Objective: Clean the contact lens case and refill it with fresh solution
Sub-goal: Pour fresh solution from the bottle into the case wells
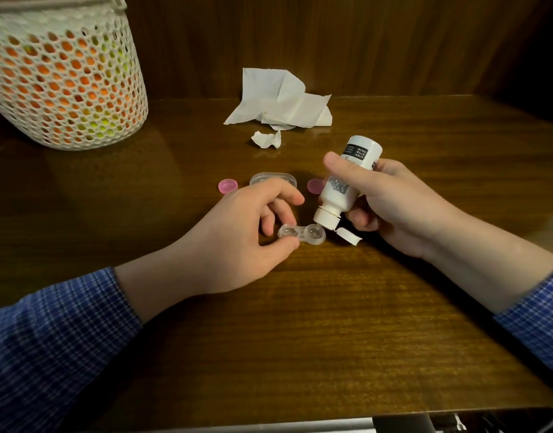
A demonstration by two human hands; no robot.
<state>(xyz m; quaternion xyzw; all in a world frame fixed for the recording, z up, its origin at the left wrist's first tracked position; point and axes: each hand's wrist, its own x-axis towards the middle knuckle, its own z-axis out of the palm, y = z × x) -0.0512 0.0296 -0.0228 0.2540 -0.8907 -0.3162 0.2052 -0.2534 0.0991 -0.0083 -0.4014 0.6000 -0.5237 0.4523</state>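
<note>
A clear two-well contact lens case (309,234) lies on the wooden table (300,323). My left hand (244,235) pinches its left well between thumb and fingers. My right hand (394,204) grips a white solution bottle (347,182) turned upside down, its nozzle just over the case's right well and its flip cap hanging open below. Two pink lens-case lids lie behind: one (227,185) at the left, the other (315,185) partly hidden by the bottle.
A clear plastic oval piece (262,177) lies behind my left hand. A crumpled white tissue (284,101) and a small torn scrap (266,140) lie at the back. A white mesh basket (66,79) with orange and yellow contents stands at the back left.
</note>
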